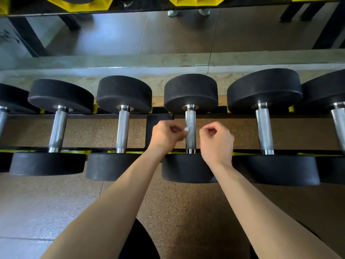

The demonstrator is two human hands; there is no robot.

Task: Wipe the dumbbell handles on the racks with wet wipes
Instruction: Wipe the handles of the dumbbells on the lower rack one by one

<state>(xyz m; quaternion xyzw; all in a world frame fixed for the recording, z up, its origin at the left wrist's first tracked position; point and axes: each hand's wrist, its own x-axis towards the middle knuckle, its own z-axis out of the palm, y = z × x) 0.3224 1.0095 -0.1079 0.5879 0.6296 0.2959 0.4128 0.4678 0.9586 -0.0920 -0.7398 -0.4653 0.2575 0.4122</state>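
Note:
Several black dumbbells with knurled steel handles lie side by side on a low black and yellow rack (pixel 240 116). Both hands are at the middle dumbbell's handle (pixel 190 119). My left hand (pixel 165 137) is on the handle's left, fingers curled, pinching a small white scrap that looks like a wet wipe (pixel 186 129) against the steel. My right hand (pixel 216 142) is just right of the handle, fingers curled in, nothing visible in it. It does not touch the handle.
Neighbouring handles stand to the left (pixel 122 128) and right (pixel 264 131), each about a hand's width away. Behind the rack a mirror (pixel 130 34) meets the wall. Brown speckled rubber floor (pixel 186 206) lies under and in front of the rack.

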